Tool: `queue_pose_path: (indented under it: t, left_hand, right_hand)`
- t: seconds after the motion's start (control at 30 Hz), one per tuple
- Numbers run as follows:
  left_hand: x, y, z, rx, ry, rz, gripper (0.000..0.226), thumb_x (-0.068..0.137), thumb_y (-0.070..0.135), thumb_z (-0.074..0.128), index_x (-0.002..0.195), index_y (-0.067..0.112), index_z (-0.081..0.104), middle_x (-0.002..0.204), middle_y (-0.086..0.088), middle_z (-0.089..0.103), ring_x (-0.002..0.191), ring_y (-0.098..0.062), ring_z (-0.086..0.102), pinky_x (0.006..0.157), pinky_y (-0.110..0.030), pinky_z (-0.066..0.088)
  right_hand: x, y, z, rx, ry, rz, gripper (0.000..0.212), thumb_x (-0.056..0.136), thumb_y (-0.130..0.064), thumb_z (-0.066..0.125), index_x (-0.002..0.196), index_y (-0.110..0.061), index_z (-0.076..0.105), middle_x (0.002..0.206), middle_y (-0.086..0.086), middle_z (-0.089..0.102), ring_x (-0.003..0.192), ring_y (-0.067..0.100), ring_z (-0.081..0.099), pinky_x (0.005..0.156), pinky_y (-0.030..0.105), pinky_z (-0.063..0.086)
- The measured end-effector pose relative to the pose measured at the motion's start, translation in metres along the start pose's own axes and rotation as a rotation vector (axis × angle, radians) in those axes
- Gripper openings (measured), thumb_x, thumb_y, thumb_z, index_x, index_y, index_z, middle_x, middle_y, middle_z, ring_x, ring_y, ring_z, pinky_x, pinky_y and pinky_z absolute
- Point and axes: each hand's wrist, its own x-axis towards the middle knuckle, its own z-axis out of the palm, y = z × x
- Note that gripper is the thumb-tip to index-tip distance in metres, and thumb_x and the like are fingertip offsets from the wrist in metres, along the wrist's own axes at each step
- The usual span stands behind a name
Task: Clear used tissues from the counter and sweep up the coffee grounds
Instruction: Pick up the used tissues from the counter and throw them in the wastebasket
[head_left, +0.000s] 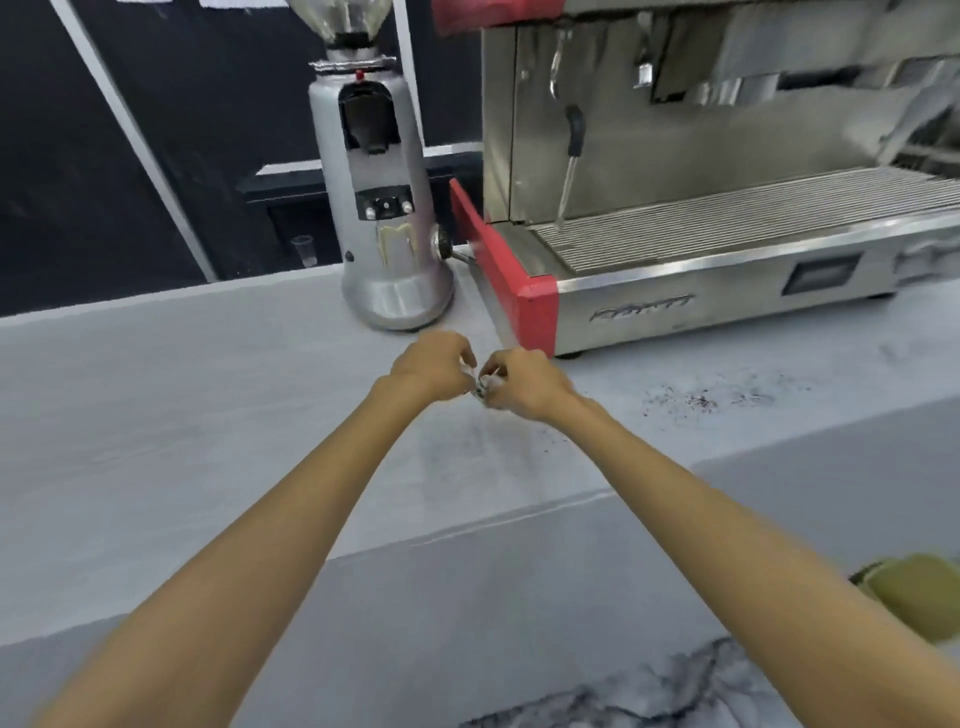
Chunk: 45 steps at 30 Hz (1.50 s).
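Both my hands meet over the grey counter (208, 415), just in front of the grinder. My left hand (431, 366) and my right hand (519, 384) have curled fingers and pinch a small crumpled white tissue (485, 383) between them; most of the tissue is hidden by the fingers. Dark coffee grounds (701, 399) lie scattered on the counter to the right of my right hand, in front of the espresso machine. A few more specks lie near my right wrist.
A silver coffee grinder (382, 208) stands right behind my hands. A steel and red espresso machine (701, 218) fills the back right. A yellow-green object (914, 592), blurred, sits at the lower right below the counter's front edge. A small glass (304, 249) stands at the far left back.
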Motion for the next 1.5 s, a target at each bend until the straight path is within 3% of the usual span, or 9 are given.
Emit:
queue_pose_path:
  t: [0.27,0.47,0.6,0.67,0.77,0.9,1.07,1.27,1.5]
  left_hand:
    - [-0.034,0.170,0.066,0.060,-0.224,0.298,0.030,0.076,0.009,0.061,0.105,0.012,0.067,0.093,-0.005,0.060,0.083,-0.019,0.055,0.064,-0.025,0.044]
    - [-0.029,0.341,0.160,-0.067,-0.376,0.390,0.031,0.075,0.019,0.067,0.106,0.017,0.068,0.107,-0.006,0.064,0.106,-0.022,0.059,0.076,-0.027,0.046]
    - [-0.030,0.458,0.238,-0.152,-0.457,0.413,0.029,0.078,0.020,0.067,0.106,0.013,0.069,0.114,-0.008,0.066,0.100,-0.022,0.060,0.082,-0.030,0.052]
    - [-0.028,0.506,0.277,-0.202,-0.494,0.401,0.026,0.079,0.016,0.066,0.104,0.011,0.069,0.114,-0.011,0.067,0.094,-0.020,0.058,0.084,-0.031,0.053]
    - [-0.018,0.563,0.332,-0.275,-0.496,0.363,0.025,0.080,0.012,0.063,0.105,0.008,0.069,0.115,-0.012,0.068,0.108,-0.022,0.060,0.087,-0.029,0.050]
    - [0.004,0.614,0.398,-0.321,-0.510,0.298,0.022,0.080,0.009,0.061,0.100,0.007,0.071,0.111,-0.013,0.069,0.109,-0.025,0.061,0.082,-0.026,0.047]
    - [0.061,0.658,0.477,-0.340,-0.483,0.209,0.026,0.082,0.007,0.058,0.107,0.006,0.066,0.118,-0.013,0.064,0.110,-0.026,0.059,0.081,-0.026,0.046]
    - [0.140,0.683,0.590,-0.341,-0.424,0.141,0.028,0.081,0.010,0.061,0.109,0.004,0.063,0.117,-0.017,0.064,0.111,-0.029,0.058,0.092,-0.034,0.047]
    - [0.191,0.690,0.687,-0.210,-0.425,0.087,0.041,0.085,0.010,0.059,0.125,0.007,0.052,0.133,-0.016,0.049,0.122,-0.028,0.049,0.101,-0.032,0.039]
  right_hand:
    - [-0.123,0.127,-0.101,0.056,0.180,0.275,0.029,0.078,-0.020,0.069,0.104,-0.008,0.068,0.109,0.014,0.069,0.101,0.030,0.062,0.082,0.034,0.050]
    - [-0.221,0.281,-0.185,0.040,0.160,0.509,0.031,0.077,-0.015,0.069,0.106,-0.006,0.066,0.108,0.015,0.068,0.077,0.024,0.058,0.068,0.034,0.050]
    - [-0.294,0.402,-0.237,0.013,0.152,0.669,0.037,0.074,-0.013,0.072,0.110,-0.009,0.066,0.113,0.011,0.066,0.099,0.027,0.061,0.083,0.037,0.051]
    - [-0.328,0.454,-0.256,0.038,0.147,0.745,0.035,0.074,-0.011,0.073,0.109,-0.006,0.067,0.093,0.008,0.067,0.086,0.023,0.062,0.071,0.032,0.051]
    - [-0.357,0.522,-0.278,0.129,0.179,0.806,0.031,0.076,-0.007,0.072,0.106,0.001,0.066,0.073,0.005,0.059,0.066,0.017,0.056,0.054,0.020,0.044]
    - [-0.362,0.601,-0.285,0.167,0.228,0.817,0.030,0.076,-0.009,0.074,0.104,-0.002,0.068,0.086,0.006,0.060,0.081,0.019,0.056,0.058,0.013,0.043]
    - [-0.322,0.697,-0.271,0.241,0.240,0.824,0.026,0.077,-0.010,0.069,0.102,-0.004,0.068,0.090,0.008,0.064,0.089,0.022,0.057,0.058,0.022,0.039]
    - [-0.261,0.825,-0.230,0.312,0.345,0.833,0.034,0.082,-0.018,0.063,0.113,-0.007,0.060,0.116,0.016,0.065,0.105,0.030,0.060,0.087,0.036,0.049]
    - [-0.218,0.935,-0.179,0.340,0.100,0.779,0.047,0.087,-0.010,0.055,0.133,-0.011,0.045,0.135,0.016,0.050,0.122,0.028,0.049,0.094,0.032,0.042]
